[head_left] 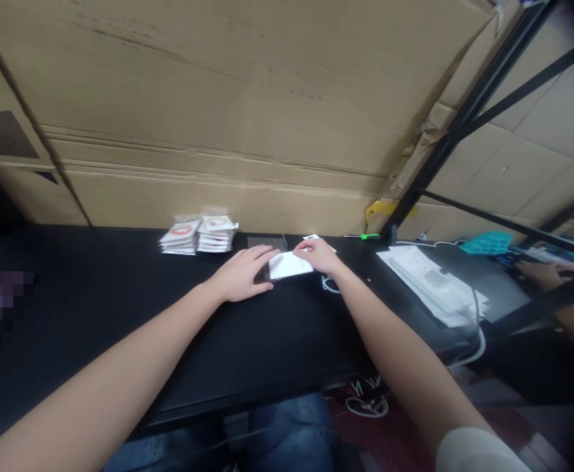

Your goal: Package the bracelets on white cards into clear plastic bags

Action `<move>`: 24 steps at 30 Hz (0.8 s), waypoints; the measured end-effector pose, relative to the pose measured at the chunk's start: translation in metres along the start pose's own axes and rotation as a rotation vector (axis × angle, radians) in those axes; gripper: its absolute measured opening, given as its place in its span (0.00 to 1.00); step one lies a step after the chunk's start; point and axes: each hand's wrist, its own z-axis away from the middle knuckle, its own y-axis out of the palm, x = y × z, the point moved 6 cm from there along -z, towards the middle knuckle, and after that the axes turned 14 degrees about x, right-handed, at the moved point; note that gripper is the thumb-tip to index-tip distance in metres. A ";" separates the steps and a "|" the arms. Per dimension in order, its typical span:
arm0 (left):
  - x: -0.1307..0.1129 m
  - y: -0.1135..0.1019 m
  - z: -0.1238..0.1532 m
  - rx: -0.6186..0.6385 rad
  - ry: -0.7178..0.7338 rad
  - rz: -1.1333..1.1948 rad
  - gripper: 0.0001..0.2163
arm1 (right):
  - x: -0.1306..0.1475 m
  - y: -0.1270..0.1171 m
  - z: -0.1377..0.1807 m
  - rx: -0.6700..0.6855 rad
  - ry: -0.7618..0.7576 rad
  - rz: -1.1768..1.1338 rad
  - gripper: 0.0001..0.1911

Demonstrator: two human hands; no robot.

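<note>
A small white packet lies on the black table between my hands. My left hand rests flat beside its left edge, fingers stretched out and touching it. My right hand curls over the packet's far right corner, fingertips pressed on it. A dark flat piece lies just behind the packet, partly hidden by my left fingers.
Two stacks of sealed white packets sit at the back by the cardboard boxes. White sheets and a white cable lie to the right. A black metal frame rises there. Another person's hand is at the far right.
</note>
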 end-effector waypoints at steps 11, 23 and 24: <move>-0.006 -0.004 -0.002 -0.027 -0.064 0.032 0.37 | 0.037 0.025 0.001 0.012 -0.075 -0.117 0.13; -0.012 -0.010 0.001 -0.080 -0.027 0.106 0.36 | 0.038 0.025 0.003 0.080 -0.091 -0.252 0.15; -0.011 -0.010 0.001 -0.084 -0.038 0.116 0.37 | 0.041 0.025 0.004 0.075 -0.106 -0.222 0.14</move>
